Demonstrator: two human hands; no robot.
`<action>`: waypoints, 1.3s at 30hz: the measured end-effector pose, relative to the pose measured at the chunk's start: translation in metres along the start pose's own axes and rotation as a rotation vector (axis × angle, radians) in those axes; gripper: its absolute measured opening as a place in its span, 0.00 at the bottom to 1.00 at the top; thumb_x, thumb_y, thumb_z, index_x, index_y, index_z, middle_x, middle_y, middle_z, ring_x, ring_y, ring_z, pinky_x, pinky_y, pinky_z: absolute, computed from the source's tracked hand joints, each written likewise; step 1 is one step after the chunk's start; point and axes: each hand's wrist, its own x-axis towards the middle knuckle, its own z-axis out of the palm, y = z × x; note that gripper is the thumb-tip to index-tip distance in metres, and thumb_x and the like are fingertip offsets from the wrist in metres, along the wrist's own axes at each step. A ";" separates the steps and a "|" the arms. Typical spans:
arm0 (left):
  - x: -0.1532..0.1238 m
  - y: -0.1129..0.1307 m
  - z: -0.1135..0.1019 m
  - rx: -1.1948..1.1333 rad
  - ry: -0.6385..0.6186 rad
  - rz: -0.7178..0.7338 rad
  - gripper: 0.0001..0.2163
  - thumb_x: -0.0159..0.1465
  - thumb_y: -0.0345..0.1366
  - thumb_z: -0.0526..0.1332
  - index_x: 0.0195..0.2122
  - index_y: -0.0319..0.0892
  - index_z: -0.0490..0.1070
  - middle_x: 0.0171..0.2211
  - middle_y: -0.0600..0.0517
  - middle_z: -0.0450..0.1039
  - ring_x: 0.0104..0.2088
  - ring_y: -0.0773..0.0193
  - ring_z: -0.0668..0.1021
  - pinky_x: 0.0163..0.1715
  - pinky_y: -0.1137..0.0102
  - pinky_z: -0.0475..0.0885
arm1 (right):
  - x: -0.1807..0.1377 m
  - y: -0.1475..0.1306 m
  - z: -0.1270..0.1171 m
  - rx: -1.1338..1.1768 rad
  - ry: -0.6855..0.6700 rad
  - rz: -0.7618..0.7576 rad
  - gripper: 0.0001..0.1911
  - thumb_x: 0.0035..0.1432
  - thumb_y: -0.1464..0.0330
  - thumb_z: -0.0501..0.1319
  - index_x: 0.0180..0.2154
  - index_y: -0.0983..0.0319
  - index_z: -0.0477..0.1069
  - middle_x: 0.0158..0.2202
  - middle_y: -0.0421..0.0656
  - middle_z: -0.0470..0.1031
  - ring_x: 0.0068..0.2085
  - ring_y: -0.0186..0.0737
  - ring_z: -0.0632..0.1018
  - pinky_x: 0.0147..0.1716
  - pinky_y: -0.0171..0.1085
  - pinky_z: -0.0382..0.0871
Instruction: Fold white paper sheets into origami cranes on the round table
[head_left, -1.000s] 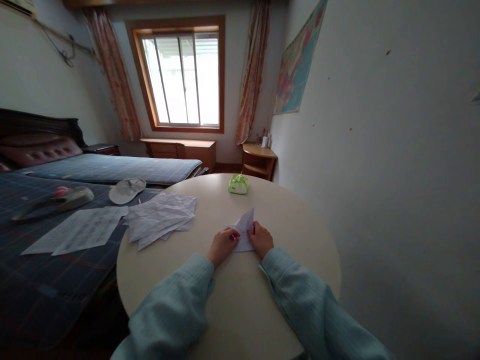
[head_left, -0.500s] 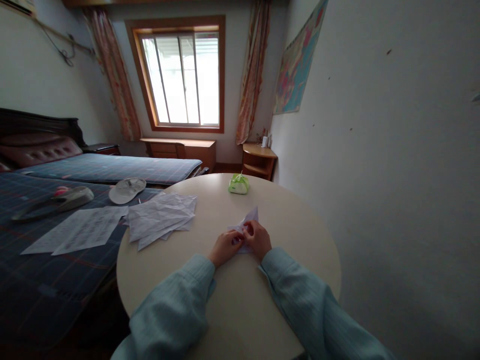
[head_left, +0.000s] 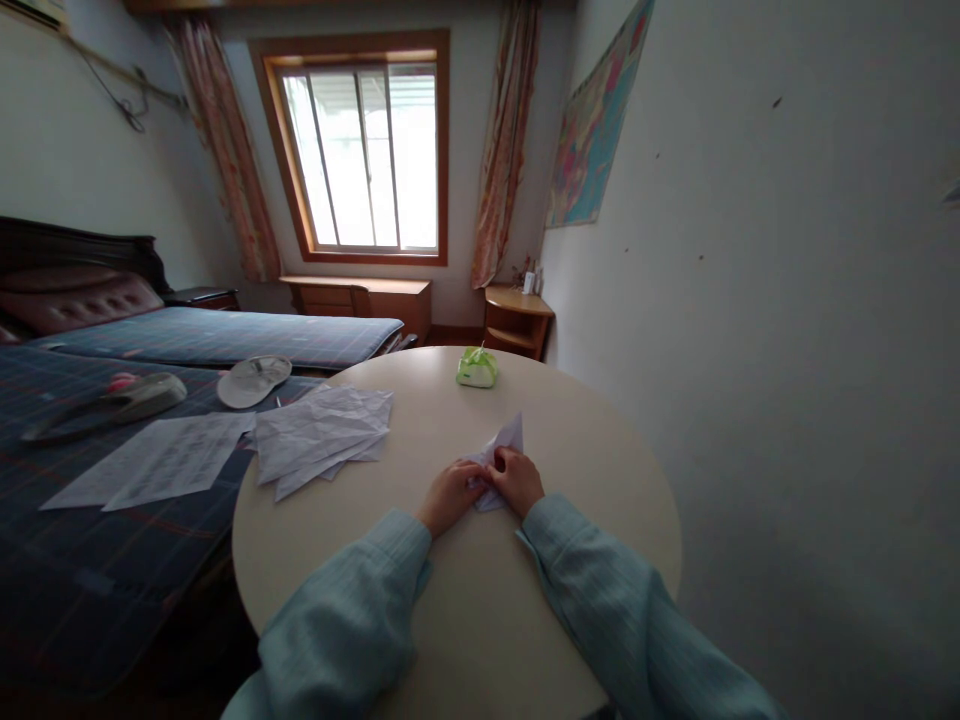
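Observation:
A small piece of folded white paper (head_left: 510, 434) is between my hands over the middle of the round table. Its pointed corner sticks up and away from me, and another part shows below my fingers. My left hand (head_left: 452, 493) grips the paper from the left with its fingers closed. From the right, my right hand (head_left: 517, 480) pinches it, thumb and fingers pressed together close to the left fingertips. The hands hide the middle of the paper, so its exact folds cannot be made out.
The round cream table (head_left: 585, 430) carries a green-and-white tissue pack (head_left: 477, 368) at its far side. Creased paper sheets (head_left: 322, 430) overlap its left edge. Printed sheets (head_left: 165, 455), a light cap (head_left: 255, 382) and a bag-like item (head_left: 150, 396) lie on the bed. A wall (head_left: 787, 400) stands to the right.
The folded paper has turned slightly, its point shifting a little to the right. My fingers have closed nearer together around it, with both hands staying in almost the same place.

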 end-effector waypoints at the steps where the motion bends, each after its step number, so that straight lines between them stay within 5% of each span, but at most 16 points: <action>1: 0.000 -0.001 0.000 0.017 0.009 -0.004 0.08 0.53 0.28 0.57 0.33 0.42 0.73 0.34 0.53 0.74 0.36 0.67 0.72 0.41 0.72 0.66 | 0.000 0.000 0.000 -0.001 0.000 -0.001 0.07 0.53 0.66 0.55 0.31 0.63 0.68 0.34 0.44 0.73 0.35 0.35 0.73 0.32 0.30 0.58; 12: -0.005 0.009 -0.005 0.104 -0.004 -0.057 0.09 0.54 0.39 0.59 0.35 0.44 0.71 0.36 0.53 0.71 0.33 0.67 0.72 0.34 0.74 0.66 | 0.003 0.001 0.000 0.010 0.005 0.092 0.08 0.56 0.66 0.53 0.33 0.62 0.68 0.34 0.45 0.75 0.35 0.36 0.74 0.31 0.31 0.58; 22: -0.006 0.015 -0.006 0.348 0.044 -0.069 0.03 0.53 0.31 0.56 0.30 0.42 0.65 0.33 0.50 0.68 0.37 0.62 0.70 0.38 0.70 0.65 | 0.003 0.000 -0.002 0.050 0.024 0.173 0.11 0.53 0.65 0.55 0.38 0.62 0.64 0.33 0.44 0.75 0.34 0.36 0.75 0.30 0.31 0.59; 39: -0.008 0.030 -0.008 0.500 -0.102 -0.124 0.03 0.49 0.30 0.55 0.24 0.42 0.67 0.28 0.49 0.72 0.31 0.60 0.73 0.32 0.69 0.64 | 0.002 0.001 0.000 0.059 0.010 0.160 0.10 0.54 0.67 0.54 0.40 0.61 0.62 0.35 0.44 0.74 0.36 0.35 0.74 0.31 0.30 0.59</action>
